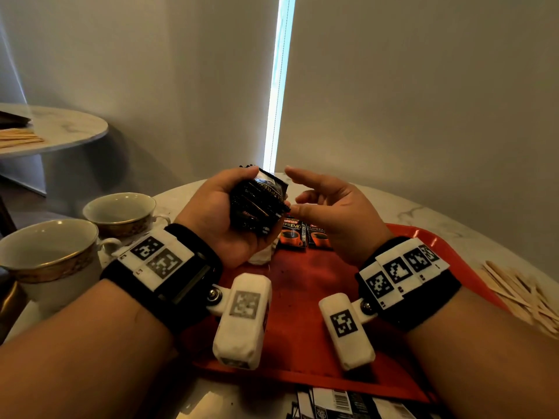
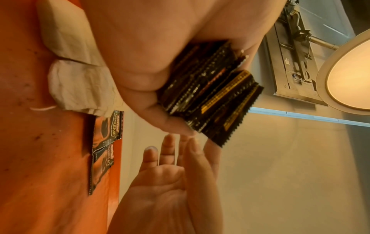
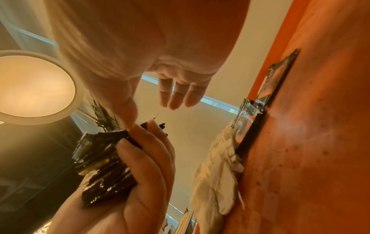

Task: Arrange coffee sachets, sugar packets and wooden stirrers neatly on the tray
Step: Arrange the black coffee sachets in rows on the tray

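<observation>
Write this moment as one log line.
left hand: grips coffee sachets | right hand: open beside them | tray: two sachets laid

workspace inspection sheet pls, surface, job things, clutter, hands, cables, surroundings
surface: marble table carrying a red tray.
job's things: two coffee sachets and white packets on the tray; wooden stirrers on the table to its right.
clutter: two cups on the left.
grippers: left hand grips a sachet bundle; right hand open, beside it.
cables: nothing seen.
surroundings: second table, window blind.
</observation>
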{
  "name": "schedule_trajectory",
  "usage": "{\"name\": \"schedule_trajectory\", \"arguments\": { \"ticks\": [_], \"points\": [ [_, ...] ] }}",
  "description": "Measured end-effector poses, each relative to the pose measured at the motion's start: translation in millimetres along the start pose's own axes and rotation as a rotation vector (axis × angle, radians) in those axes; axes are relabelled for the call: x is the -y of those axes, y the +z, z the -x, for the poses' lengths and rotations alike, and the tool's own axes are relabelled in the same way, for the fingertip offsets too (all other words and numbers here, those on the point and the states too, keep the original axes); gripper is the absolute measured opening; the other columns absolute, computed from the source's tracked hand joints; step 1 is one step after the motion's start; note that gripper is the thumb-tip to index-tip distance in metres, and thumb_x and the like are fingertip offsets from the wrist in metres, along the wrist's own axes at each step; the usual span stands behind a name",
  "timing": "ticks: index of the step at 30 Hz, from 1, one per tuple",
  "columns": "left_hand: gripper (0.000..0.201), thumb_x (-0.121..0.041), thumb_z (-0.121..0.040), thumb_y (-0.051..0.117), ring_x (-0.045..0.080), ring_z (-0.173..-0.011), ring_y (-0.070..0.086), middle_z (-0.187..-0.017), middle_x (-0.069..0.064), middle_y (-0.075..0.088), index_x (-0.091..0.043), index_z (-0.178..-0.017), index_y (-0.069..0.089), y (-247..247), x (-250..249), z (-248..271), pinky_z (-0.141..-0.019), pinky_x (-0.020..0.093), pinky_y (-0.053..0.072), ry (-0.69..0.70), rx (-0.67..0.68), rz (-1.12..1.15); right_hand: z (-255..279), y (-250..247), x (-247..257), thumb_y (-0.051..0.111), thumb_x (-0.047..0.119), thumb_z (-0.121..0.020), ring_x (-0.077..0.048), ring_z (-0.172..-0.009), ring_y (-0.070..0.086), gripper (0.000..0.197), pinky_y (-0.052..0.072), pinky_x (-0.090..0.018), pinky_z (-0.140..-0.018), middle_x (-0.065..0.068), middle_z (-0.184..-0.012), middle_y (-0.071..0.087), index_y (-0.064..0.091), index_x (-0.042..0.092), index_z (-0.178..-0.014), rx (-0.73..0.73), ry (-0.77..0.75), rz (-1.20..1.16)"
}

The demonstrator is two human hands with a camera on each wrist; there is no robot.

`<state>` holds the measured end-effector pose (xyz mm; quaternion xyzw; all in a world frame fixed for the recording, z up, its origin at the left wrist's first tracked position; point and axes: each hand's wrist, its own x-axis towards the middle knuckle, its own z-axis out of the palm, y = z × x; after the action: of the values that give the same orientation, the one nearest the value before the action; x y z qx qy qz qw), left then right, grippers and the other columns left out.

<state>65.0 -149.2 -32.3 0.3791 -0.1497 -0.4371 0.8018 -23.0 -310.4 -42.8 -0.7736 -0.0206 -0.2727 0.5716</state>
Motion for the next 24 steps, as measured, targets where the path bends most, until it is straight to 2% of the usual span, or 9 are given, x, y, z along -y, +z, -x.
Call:
{"name": "schedule_trajectory", "arguments": {
  "ticks": [2, 3, 6, 9, 13, 15, 19, 22, 24],
  "points": [
    [0.046, -0.038, -0.090, 0.058, 0.024, -0.072, 0.070, -0.096, 0.015, 0.069, -0.002, -0.119, 0.064, -0.3, 0.3, 0.1, -0.062, 0.029, 0.058, 0.005, -0.001, -0.001, 0.1, -0.6, -0.2, 0.083, 0.024, -0.065, -0.007, -0.100, 0.058, 0.054, 0.055, -0.031, -0.083, 0.005, -0.115, 0.067, 0.072, 0.048, -0.112, 0.045, -0.001, 0.041],
    [0.045, -0.039, -0.092, 0.057, 0.024, -0.072, 0.070, -0.097, 0.015, 0.069, -0.002, -0.118, 0.065, -0.2, 0.3, 0.4, -0.061, 0.029, 0.058, 0.004, 0.002, -0.002, -0.1, -0.5, -0.2, 0.085, 0.030, -0.061, -0.007, -0.104, 0.059, 0.057, 0.055, -0.034, -0.086, 0.010, -0.119, 0.066, 0.072, 0.049, -0.112, 0.067, -0.004, 0.067],
    [0.047, -0.041, -0.094, 0.055, 0.023, -0.073, 0.069, -0.100, 0.013, 0.067, -0.004, -0.122, 0.065, 1.4, 1.1, 1.0, -0.057, 0.029, 0.056, -0.003, 0.017, 0.000, -0.8, 2.6, -1.3, 0.084, 0.038, -0.057, -0.012, -0.114, 0.060, 0.056, 0.051, -0.036, -0.098, 0.003, -0.131, 0.064, 0.073, 0.048, -0.111, 0.095, -0.054, 0.085],
    [0.050, -0.041, -0.094, 0.056, 0.023, -0.073, 0.067, -0.102, 0.013, 0.066, -0.006, -0.130, 0.060, 2.3, 1.5, 0.8, -0.057, 0.029, 0.056, -0.004, 0.022, 0.014, -1.7, 2.7, -3.6, 0.084, 0.037, -0.061, -0.019, -0.119, 0.060, 0.052, 0.050, -0.045, -0.105, 0.001, -0.134, 0.061, 0.074, 0.046, -0.111, 0.101, -0.065, 0.081],
    [0.041, -0.042, -0.094, 0.056, 0.023, -0.064, 0.067, -0.088, 0.014, 0.069, -0.006, -0.112, 0.064, 2.6, 1.2, 1.3, -0.055, 0.027, 0.056, -0.004, 0.024, 0.009, -0.9, 3.1, -3.8, 0.082, 0.039, -0.059, -0.016, -0.114, 0.060, 0.044, 0.056, -0.037, -0.095, 0.004, -0.131, 0.060, 0.075, 0.052, -0.101, 0.099, -0.061, 0.082],
    [0.038, -0.042, -0.094, 0.055, 0.023, -0.063, 0.067, -0.086, 0.014, 0.069, -0.007, -0.107, 0.064, 2.5, 1.6, 0.9, -0.056, 0.027, 0.056, 0.002, 0.018, 0.001, -1.0, 3.3, -4.7, 0.085, 0.031, -0.061, -0.011, -0.113, 0.060, 0.043, 0.057, -0.035, -0.090, 0.003, -0.129, 0.061, 0.076, 0.051, -0.098, 0.094, -0.068, 0.055],
    [0.036, -0.041, -0.092, 0.057, 0.022, -0.070, 0.066, -0.089, 0.011, 0.068, -0.009, -0.107, 0.064, 1.2, 2.2, -1.0, -0.062, 0.027, 0.055, 0.000, 0.007, -0.003, -1.9, 0.5, -7.5, 0.081, 0.020, -0.070, -0.012, -0.122, 0.059, 0.037, 0.057, -0.035, -0.092, 0.002, -0.130, 0.063, 0.079, 0.041, -0.100, 0.061, -0.047, 0.028],
    [0.038, -0.040, -0.090, 0.060, 0.022, -0.068, 0.066, -0.090, 0.011, 0.066, -0.010, -0.113, 0.062, 0.2, 2.0, -2.6, -0.058, 0.028, 0.056, 0.005, -0.010, 0.010, -1.6, -2.7, -8.4, 0.081, 0.015, -0.073, -0.013, -0.124, 0.059, 0.036, 0.056, -0.030, -0.090, 0.001, -0.129, 0.065, 0.079, 0.033, -0.103, 0.047, -0.055, 0.017],
    [0.034, -0.039, -0.090, 0.059, 0.022, -0.066, 0.067, -0.088, 0.010, 0.066, -0.010, -0.108, 0.062, -0.1, 1.5, -3.1, -0.057, 0.028, 0.056, 0.012, -0.014, 0.015, -2.8, -3.8, -10.1, 0.082, 0.012, -0.072, -0.015, -0.122, 0.061, 0.035, 0.056, -0.030, -0.091, -0.002, -0.129, 0.066, 0.078, 0.024, -0.105, 0.036, -0.042, -0.018]
  ]
}}
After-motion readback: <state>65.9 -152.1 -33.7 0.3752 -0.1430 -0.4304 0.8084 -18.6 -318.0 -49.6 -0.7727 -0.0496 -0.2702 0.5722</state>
